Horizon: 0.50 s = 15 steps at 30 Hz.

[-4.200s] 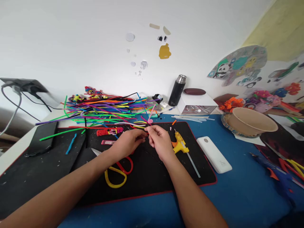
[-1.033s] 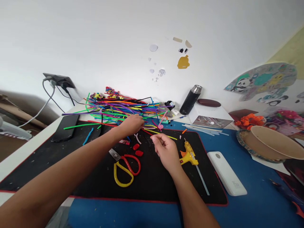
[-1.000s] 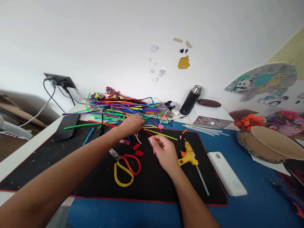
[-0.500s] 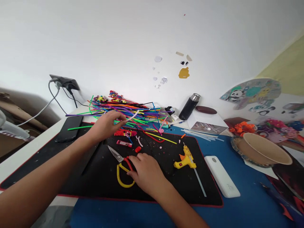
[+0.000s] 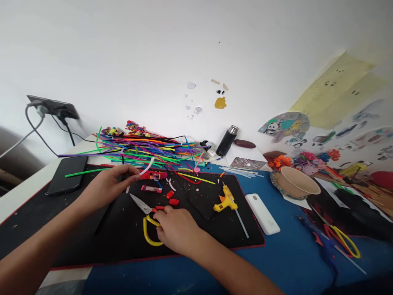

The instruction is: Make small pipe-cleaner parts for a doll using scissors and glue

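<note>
My left hand (image 5: 118,180) is closed, pinching a short, slightly curved white pipe cleaner (image 5: 148,166) that points up and right. Below and to its right, scissors (image 5: 140,203) with one red and one yellow handle lie on the black mat (image 5: 123,246), blades aimed up-left. Fingers of my right hand (image 5: 178,227) curl over the red handle. Small red pieces (image 5: 174,202) lie just above that hand. A red-pink tube (image 5: 151,189) and a red packet (image 5: 153,175) are beyond the scissors.
A heap of coloured pipe cleaners (image 5: 144,147) lies along the wall. A yellow glue gun (image 5: 226,199) and a white power bank (image 5: 263,214) sit to the right. Farther off stand a black flask (image 5: 226,141) and a beige bowl (image 5: 299,182). A phone (image 5: 68,175) lies left.
The view has turned to the right. My left hand has come down nearer the mat with the white pipe cleaner. My right hand has curled more closely over the scissors' handle.
</note>
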Each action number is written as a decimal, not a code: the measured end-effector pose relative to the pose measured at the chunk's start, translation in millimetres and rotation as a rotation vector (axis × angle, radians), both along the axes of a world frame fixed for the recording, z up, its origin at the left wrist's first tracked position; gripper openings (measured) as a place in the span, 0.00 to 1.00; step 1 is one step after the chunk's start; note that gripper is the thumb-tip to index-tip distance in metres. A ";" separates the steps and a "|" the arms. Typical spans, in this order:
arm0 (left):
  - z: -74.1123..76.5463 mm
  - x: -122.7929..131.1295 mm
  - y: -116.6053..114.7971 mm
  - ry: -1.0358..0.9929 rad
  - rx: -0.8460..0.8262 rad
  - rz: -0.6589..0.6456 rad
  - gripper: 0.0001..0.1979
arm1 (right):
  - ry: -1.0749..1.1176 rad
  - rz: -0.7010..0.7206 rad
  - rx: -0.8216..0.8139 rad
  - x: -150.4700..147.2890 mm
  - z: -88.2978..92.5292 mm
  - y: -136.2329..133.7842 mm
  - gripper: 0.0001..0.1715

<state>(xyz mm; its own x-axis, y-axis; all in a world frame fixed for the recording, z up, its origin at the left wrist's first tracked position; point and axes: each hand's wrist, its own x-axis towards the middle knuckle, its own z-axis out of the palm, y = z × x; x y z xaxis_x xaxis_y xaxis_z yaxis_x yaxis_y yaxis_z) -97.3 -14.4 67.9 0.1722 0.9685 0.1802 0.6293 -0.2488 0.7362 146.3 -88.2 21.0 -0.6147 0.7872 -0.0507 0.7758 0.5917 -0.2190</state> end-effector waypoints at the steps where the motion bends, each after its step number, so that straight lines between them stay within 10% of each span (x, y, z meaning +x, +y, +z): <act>1: 0.4 -2.2 -4.0 -0.028 -0.013 0.011 0.17 | 0.014 -0.010 -0.024 -0.1 0.1 0.0 0.17; 15: -32.9 -19.6 -65.0 -0.451 -0.403 0.068 0.18 | 1.002 -0.256 -0.750 1.1 -9.0 -16.7 0.16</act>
<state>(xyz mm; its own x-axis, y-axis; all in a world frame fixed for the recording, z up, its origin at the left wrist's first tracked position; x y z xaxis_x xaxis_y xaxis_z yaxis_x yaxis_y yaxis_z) -116.8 -79.4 35.0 0.0999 0.9817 -0.1623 0.2379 0.1349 0.9619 147.4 -104.9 12.0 -0.4773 0.8681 -0.1361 0.1510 -0.0716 -0.9859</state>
